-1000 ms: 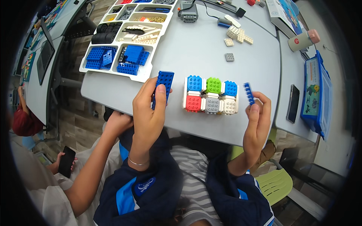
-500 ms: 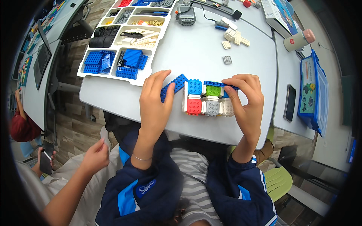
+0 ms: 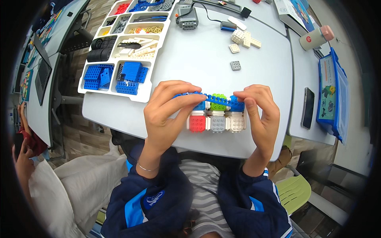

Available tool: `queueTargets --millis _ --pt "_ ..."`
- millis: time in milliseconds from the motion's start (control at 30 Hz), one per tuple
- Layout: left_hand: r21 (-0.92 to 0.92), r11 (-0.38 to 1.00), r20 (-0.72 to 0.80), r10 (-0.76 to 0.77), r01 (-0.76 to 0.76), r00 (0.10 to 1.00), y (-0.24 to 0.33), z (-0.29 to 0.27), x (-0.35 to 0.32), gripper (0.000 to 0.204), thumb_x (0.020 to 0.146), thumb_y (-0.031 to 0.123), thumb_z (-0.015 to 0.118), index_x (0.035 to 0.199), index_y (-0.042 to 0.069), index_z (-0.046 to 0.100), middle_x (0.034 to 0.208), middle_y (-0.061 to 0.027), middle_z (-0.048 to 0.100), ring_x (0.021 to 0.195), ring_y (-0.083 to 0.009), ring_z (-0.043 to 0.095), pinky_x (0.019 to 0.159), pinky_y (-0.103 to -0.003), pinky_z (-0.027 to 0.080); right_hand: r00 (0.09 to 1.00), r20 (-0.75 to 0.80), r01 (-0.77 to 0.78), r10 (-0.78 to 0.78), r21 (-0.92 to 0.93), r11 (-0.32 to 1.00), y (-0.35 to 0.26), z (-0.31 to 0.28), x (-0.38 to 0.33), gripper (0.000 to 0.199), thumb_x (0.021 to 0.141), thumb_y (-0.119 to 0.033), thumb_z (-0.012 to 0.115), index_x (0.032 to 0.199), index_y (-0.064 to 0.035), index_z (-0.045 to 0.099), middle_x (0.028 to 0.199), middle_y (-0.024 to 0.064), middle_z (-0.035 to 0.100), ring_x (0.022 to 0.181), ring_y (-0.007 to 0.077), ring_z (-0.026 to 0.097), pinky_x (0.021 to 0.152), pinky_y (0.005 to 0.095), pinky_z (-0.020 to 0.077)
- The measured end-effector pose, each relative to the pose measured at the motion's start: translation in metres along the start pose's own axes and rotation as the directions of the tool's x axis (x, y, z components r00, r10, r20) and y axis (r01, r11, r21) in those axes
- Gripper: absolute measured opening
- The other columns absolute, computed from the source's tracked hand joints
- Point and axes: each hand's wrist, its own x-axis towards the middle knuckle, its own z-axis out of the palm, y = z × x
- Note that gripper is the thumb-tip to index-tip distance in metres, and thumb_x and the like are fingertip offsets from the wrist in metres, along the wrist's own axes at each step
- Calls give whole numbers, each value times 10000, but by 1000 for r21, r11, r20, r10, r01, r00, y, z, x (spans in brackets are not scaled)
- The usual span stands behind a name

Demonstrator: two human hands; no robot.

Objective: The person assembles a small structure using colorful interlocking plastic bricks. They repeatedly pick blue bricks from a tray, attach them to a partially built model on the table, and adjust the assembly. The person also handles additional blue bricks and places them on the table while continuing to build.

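Observation:
A block of coloured studded cubes stands on the table before me: a red cube, a grey cube and a white cube in the near row, with a green cube and blue ones behind, joined by white pieces. My left hand is closed at the far left of the block, its fingers pinching a blue studded plate seen edge-on. A narrow blue strip crosses the far row. My right hand pinches at its right end; the fingertips partly hide the contact.
At left is a white sorting tray of bricks, wheels and beams. A grey battery box with a cable, white pieces and a small grey piece lie farther back. Right are a phone, blue bin and bottle.
My left hand has brought its blue plate from beside the block to over its far left edge. The right hand stays by the strip. The neighbour's hand near my left arm has withdrawn.

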Motion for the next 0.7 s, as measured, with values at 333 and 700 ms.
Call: queueTargets --millis 333,700 --pt "-108 990 61 -89 95 994 0 5 -1 244 745 -81 779 958 39 780 1000 -87 749 980 -250 689 839 -345 551 998 11 -57 58 -80 995 -2 6 -5 220 777 40 782 989 -22 771 960 85 652 938 228 611 811 339 497" --pt "-180 958 69 -212 222 975 -4 5 -5 197 836 -57 726 1023 -7 758 1007 -126 754 985 -262 702 898 -350 541 996 -40 -81 79 -43 996 -2 15 -7 197 807 77 746 987 -1 747 973 102 645 902 210 635 797 319 514"
